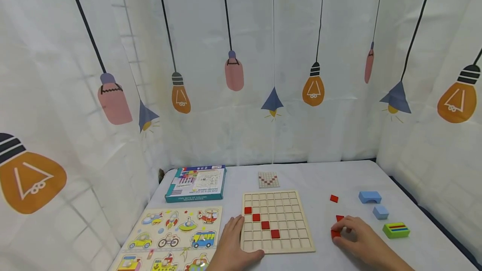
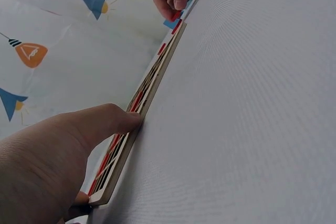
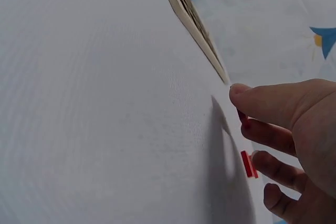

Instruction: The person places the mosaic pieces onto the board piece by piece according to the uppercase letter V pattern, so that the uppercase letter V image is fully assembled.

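Note:
A wooden grid board (image 1: 290, 244) lies on the table with several red square tiles set in a diagonal on its left part. My left hand (image 1: 237, 246) holds the board by its near left corner, thumb on the front edge and fingers along the left side. To the right of the board, my right hand (image 1: 355, 237) pinches a red square tile (image 3: 242, 116) between thumb and forefinger, low over the table. Just beyond these fingertips lies another red tile (image 1: 339, 218), partly hidden by the hand. A further red tile (image 1: 334, 198) rests farther back.
Behind the board lies a small pattern card (image 1: 268, 180). A teal-edged box (image 1: 196, 184) stands back left, above a picture puzzle board (image 1: 180, 244). On the right are a blue arch block (image 1: 370, 197), a blue block (image 1: 380, 212) and a green striped block (image 1: 396, 230).

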The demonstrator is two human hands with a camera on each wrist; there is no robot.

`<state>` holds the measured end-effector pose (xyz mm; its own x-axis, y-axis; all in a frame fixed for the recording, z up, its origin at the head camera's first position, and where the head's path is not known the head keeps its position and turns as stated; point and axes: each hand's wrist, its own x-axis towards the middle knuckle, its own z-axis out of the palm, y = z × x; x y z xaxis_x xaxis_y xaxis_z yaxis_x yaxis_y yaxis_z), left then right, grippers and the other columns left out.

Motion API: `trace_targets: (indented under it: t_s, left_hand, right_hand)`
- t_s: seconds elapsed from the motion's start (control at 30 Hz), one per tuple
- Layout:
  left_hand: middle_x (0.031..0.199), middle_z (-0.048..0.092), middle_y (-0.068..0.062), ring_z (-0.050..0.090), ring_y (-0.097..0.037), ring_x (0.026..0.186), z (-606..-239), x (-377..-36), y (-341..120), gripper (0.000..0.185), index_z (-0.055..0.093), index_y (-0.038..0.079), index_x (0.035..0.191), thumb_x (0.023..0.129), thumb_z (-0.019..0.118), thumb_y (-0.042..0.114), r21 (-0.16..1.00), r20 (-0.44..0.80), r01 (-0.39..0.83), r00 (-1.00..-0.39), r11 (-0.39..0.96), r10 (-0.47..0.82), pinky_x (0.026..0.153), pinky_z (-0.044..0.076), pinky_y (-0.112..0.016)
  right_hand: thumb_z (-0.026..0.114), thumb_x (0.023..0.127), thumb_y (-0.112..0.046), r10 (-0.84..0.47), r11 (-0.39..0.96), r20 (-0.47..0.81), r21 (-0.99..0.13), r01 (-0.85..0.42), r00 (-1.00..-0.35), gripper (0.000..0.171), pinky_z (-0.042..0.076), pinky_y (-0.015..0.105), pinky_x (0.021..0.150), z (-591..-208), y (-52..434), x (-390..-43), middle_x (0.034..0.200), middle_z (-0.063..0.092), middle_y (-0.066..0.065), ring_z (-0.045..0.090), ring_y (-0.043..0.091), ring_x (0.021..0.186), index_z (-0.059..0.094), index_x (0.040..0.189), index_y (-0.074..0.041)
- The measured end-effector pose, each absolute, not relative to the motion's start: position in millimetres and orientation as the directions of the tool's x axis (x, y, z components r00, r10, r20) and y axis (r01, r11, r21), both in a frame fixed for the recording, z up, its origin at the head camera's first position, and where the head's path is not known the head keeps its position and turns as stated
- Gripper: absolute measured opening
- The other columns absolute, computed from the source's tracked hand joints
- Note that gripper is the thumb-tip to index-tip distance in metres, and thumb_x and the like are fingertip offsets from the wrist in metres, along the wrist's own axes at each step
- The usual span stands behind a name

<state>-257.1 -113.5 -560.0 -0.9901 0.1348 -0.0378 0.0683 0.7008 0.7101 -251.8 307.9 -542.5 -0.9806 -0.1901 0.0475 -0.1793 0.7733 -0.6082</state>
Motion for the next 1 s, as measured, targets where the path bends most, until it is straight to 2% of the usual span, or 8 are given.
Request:
trace_targets:
  t_s: [0.17,0.33,0.53,1.0]
  left_hand:
    - [0.176,0.042,-0.014,0.028,-0.049,0.166,-559.3,-257.2,-114.0,0.125,0.044,0.007,0.169,0.073,0.09,0.072,0.707,-0.02,0.09,-0.989,0.701,0.147,0.13,0.031,-0.079]
    - [0.176,0.042,-0.015,0.029,-0.049,0.166,-558.0,-256.9,-114.1,0.125,0.044,0.007,0.168,0.072,0.09,0.072,0.705,-0.012,0.096,-0.989,0.703,0.147,0.13,0.031,-0.079]
    - [0.175,0.043,-0.015,0.03,-0.048,0.166,-558.9,-256.2,-114.5,0.125,0.045,0.006,0.168,0.072,0.089,0.073,0.702,0.003,0.115,-0.987,0.703,0.158,0.13,0.032,-0.078]
    - [0.176,0.042,-0.016,0.028,-0.05,0.166,-558.0,-258.6,-113.8,0.121,0.044,0.006,0.168,0.075,0.09,0.069,0.708,-0.02,0.096,-0.988,0.7,0.156,0.13,0.03,-0.08]
  right_hand:
    - [0.087,0.096,-0.043,-0.236,0.77,0.079,-0.593,-0.236,-0.968,0.025,0.056,0.021,0.084,-540.4,306.3,-252.2,0.113,0.069,-0.012,0.056,0.004,0.101,0.077,0.116,-0.033]
    - [0.091,0.092,-0.04,-0.19,0.777,0.057,-0.602,-0.185,-0.98,0.027,0.057,0.021,0.084,-536.6,296.8,-253.9,0.113,0.069,-0.011,0.057,0.008,0.103,0.078,0.115,-0.033]
    - [0.09,0.094,-0.038,-0.25,0.759,0.137,-0.587,-0.282,-0.959,0.024,0.055,0.022,0.083,-538.5,293.1,-253.8,0.109,0.068,-0.016,0.054,0.0,0.099,0.079,0.115,-0.033]
    - [0.089,0.094,-0.04,-0.29,0.734,0.184,-0.587,-0.342,-0.939,0.022,0.056,0.024,0.085,-538.5,274.4,-261.6,0.109,0.069,-0.023,0.057,0.003,0.102,0.079,0.114,-0.036]
